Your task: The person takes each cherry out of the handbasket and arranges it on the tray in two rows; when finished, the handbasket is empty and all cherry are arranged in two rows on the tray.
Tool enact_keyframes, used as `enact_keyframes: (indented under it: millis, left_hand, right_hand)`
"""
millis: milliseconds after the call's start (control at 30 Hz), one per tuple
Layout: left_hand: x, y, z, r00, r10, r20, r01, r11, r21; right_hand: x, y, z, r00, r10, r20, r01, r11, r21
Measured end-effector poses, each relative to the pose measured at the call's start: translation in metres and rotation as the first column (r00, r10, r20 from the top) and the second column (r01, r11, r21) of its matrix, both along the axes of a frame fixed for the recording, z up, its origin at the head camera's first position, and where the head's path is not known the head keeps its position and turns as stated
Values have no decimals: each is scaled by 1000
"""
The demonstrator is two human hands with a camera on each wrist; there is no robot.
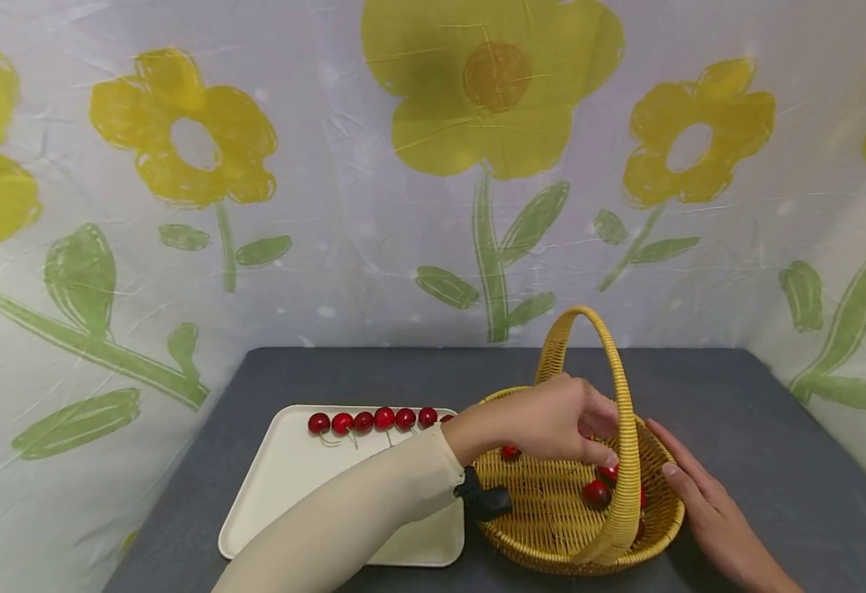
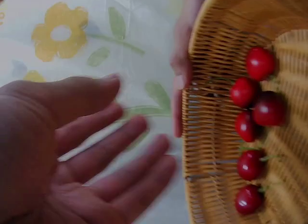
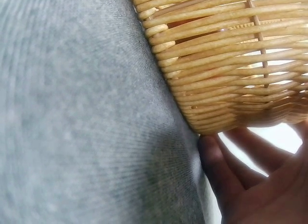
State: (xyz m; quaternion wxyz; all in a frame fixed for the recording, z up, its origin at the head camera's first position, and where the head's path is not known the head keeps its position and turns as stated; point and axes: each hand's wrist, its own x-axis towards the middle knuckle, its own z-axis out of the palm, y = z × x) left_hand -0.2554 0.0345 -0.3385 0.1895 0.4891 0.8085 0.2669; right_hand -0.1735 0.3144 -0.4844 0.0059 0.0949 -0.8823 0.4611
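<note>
head view: the left hand (image 1: 554, 416) hangs over the basket (image 1: 544, 515), cherries (image 1: 596, 494) near the right rim just below the thumb; others line the far edge of a tray (image 1: 306, 494). left wrist: its fingers (image 2: 105, 148) spread loosely, gripping nothing. right wrist: the right hand (image 3: 267, 188), fingers extended, touches the basket's outside

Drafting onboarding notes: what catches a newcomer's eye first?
Probably the huge yellow flower on the pale backdrop behind the grey table. Then the golden woven basket with a tall arched handle, at right, the left hand over it and the right hand against its side. Lastly, glossy red cherries lined along the far edge of the cream rectangular tray.
</note>
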Motion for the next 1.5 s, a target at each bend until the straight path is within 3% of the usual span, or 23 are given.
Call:
enact_keyframes:
  millis: [100, 233, 467, 567, 767, 967, 1100, 1200, 1300, 1367, 1500]
  left_hand:
    - [-3, 23, 1, 998, -24, -56, 14, 986, -165]
    - [-6, 47, -6, 986, -61, -157, 0, 931, -366]
    - [-2, 67, -31, 953, -89, -291, -78, 852, -517]
    - [1, 69, -39, 946, -82, -312, -106, 834, -542]
    - [4, 64, -50, 932, -130, -338, -69, 853, -517]
    - [7, 64, -48, 937, -192, -292, 14, 856, -517]
    - [7, 63, -43, 941, -197, -275, 27, 855, -519]
    - [7, 61, -42, 935, -172, -309, -7, 864, -503]
    - [7, 60, -43, 923, -114, -367, -91, 862, -499]
    - [8, 60, -45, 913, -68, -402, -163, 842, -514]
    - [12, 61, -53, 896, -1, -444, -276, 781, -560]
  right_hand:
    - [0, 1, -2, 1000, 0, -1, 0, 1000, 3]
    - [0, 1, -1, 1000, -3, -11, 4, 1000, 9]
    - [1, -1, 1, 1000, 8, -27, -8, 1000, 3]
    - [0, -1, 1, 1000, 9, -26, -9, 1000, 0]
    - [2, -2, 2, 999, 14, -44, -14, 1000, 3]
    - [4, -3, 4, 999, 16, -41, -16, 1000, -2]
    - [4, -3, 4, 999, 21, -38, -21, 1000, -3]
    - [4, -3, 4, 999, 23, -45, -23, 1000, 4]
    - [4, -2, 4, 998, 23, -53, -22, 1000, 15]
    - [4, -3, 4, 998, 20, -56, -19, 1000, 20]
    - [5, -3, 3, 998, 16, -56, -15, 1000, 16]
